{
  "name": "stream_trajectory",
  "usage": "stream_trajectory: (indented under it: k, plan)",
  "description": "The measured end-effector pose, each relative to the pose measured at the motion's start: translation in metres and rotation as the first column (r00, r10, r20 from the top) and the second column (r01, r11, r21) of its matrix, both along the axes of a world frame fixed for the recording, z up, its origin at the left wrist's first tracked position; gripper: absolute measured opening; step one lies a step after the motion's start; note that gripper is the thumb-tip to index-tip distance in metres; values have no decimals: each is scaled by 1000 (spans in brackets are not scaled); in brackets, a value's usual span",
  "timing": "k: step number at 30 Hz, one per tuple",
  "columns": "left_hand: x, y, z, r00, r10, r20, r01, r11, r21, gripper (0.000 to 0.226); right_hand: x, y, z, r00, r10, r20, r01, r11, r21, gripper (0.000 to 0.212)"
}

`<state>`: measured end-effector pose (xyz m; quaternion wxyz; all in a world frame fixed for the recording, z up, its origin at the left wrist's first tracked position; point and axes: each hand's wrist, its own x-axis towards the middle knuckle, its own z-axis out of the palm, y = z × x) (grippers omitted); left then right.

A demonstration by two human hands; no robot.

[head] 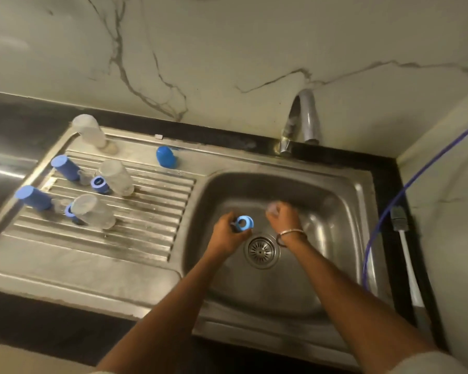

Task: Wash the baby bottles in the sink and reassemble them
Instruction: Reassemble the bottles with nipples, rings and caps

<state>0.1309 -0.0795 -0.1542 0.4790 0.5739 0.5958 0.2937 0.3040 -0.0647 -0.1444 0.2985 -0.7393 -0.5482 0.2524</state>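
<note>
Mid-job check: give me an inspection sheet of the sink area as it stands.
Surface: steel sink basin, ribbed drainboard on its left.
Job's things: three clear bottles upside down and blue caps on the drainboard; one blue cap near the back edge.
Clutter: brush right of the basin.
Hands: left hand holds a blue collar ring; right hand grips a clear, blurred part.
Cables: blue hose on the right.
Surroundings: tap, marble wall.

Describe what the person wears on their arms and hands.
Both forearms are bare, with no gloves. The right hand has a thin silvery bangle at the wrist, with a darker band just below it. The left hand shows nothing worn. Pale sleeve edges show at the frame's bottom.
</note>
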Motion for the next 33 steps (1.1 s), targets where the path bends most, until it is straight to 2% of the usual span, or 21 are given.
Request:
stream_trajectory:
  k: [1, 2, 4, 7, 12, 17, 22, 28, 33]
  plan:
    - [3, -2, -1, 1000, 0, 3, 0, 1000, -7, 26, 8, -12, -12, 1000, -20, 17, 23, 985, -171, 8]
    - [6, -4, -1, 1000, 2, 11, -2, 1000, -8, 27, 14, -20, -22, 999, -35, -2, 34, 977, -212, 7]
    - [8, -6, 4, 1000, -6, 13, 6, 1000, 8, 32, 16, -24, -25, 998, -34, -55, 24, 986, -164, 12]
    - [12, -10, -2, 1000, -17, -15, 17, 1000, -5, 28, 14, -24, -21, 997, 37, -65, -53, 966, -253, 16]
    - [13, -9, -1, 1000, -6, -24, 6, 1000, 29, 28, 11, -31, -21, 988, 147, -47, -153, 967, -204, 20]
    - [11, -9, -3, 1000, 6, -23, -5, 998, 56, 24, 10, -38, -18, 983, 152, -100, -167, 973, -158, 24]
    - [10, -10, -5, 999, 21, -25, -21, 1000, 15, 38, 9, -43, -16, 976, 101, -191, -128, 983, -134, 27]
    - [11, -15, -4, 1000, -1, 31, 0, 1000, 31, 30, 7, -49, -17, 988, 118, -102, -137, 969, -205, 23]
    - [11, -14, -7, 1000, -10, 28, 9, 1000, 16, 37, -2, -45, -14, 978, 202, -50, -207, 962, -178, 34]
